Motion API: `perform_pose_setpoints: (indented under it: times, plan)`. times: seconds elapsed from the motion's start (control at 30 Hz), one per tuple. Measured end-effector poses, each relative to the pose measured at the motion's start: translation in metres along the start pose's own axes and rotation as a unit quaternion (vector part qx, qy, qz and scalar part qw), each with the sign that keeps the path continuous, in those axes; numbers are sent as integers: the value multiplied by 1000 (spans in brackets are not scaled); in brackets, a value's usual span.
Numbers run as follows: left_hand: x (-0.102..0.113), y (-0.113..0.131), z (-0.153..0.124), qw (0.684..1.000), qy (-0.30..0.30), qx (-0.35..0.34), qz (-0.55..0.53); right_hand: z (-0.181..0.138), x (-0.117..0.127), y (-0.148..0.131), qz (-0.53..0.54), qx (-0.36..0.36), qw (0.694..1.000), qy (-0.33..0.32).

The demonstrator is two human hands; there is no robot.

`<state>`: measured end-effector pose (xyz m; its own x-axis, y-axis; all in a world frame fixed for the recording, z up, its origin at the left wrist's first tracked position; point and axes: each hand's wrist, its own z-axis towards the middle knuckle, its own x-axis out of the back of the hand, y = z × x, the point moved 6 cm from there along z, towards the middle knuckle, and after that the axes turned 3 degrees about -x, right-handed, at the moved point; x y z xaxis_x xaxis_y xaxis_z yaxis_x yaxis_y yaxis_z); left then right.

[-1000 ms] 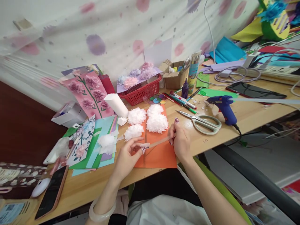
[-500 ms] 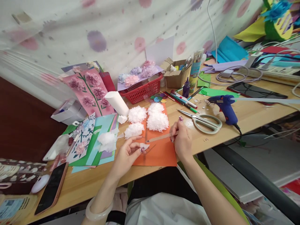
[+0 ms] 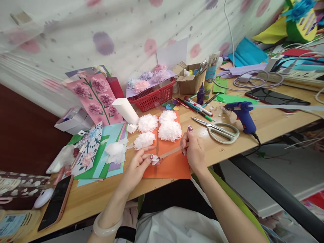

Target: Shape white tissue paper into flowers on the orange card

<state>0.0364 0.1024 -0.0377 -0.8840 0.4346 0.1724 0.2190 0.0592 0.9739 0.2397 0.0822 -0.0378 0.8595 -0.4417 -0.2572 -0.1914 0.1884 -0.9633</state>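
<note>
My left hand pinches a small white tissue paper piece between thumb and fingers, above an orange sheet. Closed around one end of a thin, flat tan stick is my right hand. The stick's other end meets the tissue paper, which bunches around the tip. Several fluffy white tissue clumps lie on the far part of the sheet and along its left side. A pile of loose white tissue rests left of my left hand.
Scissors and a blue glue gun lie right of the sheet. Behind are markers, a red basket and a cardboard box. Coloured papers and a phone occupy the left.
The stick's tip has moved down and left onto the tissue paper, which is now bunched around it. My right hand has shifted slightly left with the stick.
</note>
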Motion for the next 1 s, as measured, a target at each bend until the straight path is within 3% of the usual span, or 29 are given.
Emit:
perform_pose_setpoints:
  times: [0.17,0.33,0.53,0.67,0.77,0.9,1.0]
  plan:
    - [2,0,-2,1000,2,10,-2,-2,0,0,-5,7,1000,-9]
    - [9,0,-3,999,34,-4,30,8,0,-4,-28,29,999,25]
    - [29,9,0,990,102,-53,85,33,-35,-11,-97,76,991,-58]
    - [34,21,9,978,130,-94,134,39,-44,-9,-116,79,988,-65]
    - [32,30,20,956,153,-112,223,38,-43,-7,-122,87,986,-67]
    - [26,39,37,897,176,-148,377,36,-41,-8,-133,101,984,-68]
    - [22,42,44,865,182,-184,431,33,-37,-11,-131,122,983,-49]
